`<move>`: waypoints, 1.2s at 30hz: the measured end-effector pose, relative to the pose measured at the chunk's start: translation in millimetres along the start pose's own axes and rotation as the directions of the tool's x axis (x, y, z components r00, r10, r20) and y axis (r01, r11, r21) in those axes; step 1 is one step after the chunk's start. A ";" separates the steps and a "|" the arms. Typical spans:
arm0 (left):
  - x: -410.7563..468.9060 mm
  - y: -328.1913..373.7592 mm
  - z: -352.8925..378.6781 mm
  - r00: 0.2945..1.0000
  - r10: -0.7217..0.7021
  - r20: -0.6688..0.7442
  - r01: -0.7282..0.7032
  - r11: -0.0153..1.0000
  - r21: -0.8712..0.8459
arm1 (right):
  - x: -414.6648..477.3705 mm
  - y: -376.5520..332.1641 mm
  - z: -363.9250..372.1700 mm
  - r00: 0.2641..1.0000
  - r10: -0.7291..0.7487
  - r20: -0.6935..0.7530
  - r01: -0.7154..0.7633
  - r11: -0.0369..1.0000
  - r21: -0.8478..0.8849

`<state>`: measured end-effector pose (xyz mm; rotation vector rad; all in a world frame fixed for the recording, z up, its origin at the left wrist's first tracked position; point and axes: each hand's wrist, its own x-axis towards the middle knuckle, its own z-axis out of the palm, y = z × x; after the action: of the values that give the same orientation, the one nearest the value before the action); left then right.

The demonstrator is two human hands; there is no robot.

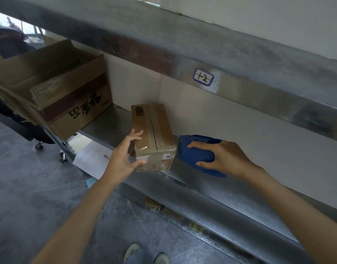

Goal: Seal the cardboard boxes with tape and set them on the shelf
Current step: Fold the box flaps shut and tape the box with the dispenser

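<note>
Over at the shelf (221,189) edge, fingers (138,134) of the left hand (124,155) are wrapping a corner of the small box (154,128), while the right hand (227,156) is gripping the tape gun (194,156) against its side (probably light, stiff, tape-slick, so hold the edges).

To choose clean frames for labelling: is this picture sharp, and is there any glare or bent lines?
Head view: the large open box at left and the upper shelf beam are motion-blurred; the small box is sharper; the wide lens slightly bows straight edges; soft glare lies beside the label.
</note>
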<state>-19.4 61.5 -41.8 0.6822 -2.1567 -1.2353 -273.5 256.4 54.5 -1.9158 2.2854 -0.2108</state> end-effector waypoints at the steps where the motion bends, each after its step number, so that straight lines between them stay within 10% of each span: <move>1: -0.2 0.0 0.1 1.000 -0.002 -0.002 0.002 1.000 -0.001 | 1.7 -5.1 2.0 1.000 -0.017 -0.016 0.016 0.999 -0.039; 11: -0.1 0.5 3.4 1.000 -0.029 -0.011 0.029 1.000 0.001 | 20.9 -22.3 40.9 0.960 -0.125 -0.251 0.052 0.960 -0.276; 19: 0.6 3.8 2.7 1.000 -0.029 -0.006 0.029 1.000 0.010 | 15.1 10.5 80.8 0.940 0.338 -0.045 -0.325 0.927 0.188; 36: -0.1 2.0 3.2 0.999 -0.026 -0.019 0.026 1.000 0.008 | 9.9 26.4 113.8 0.931 0.366 -0.007 -0.336 0.861 0.383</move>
<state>-21.8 64.4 -41.4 0.7250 -2.1455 -1.2291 -277.3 250.1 -62.5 -1.3008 2.3776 -0.6369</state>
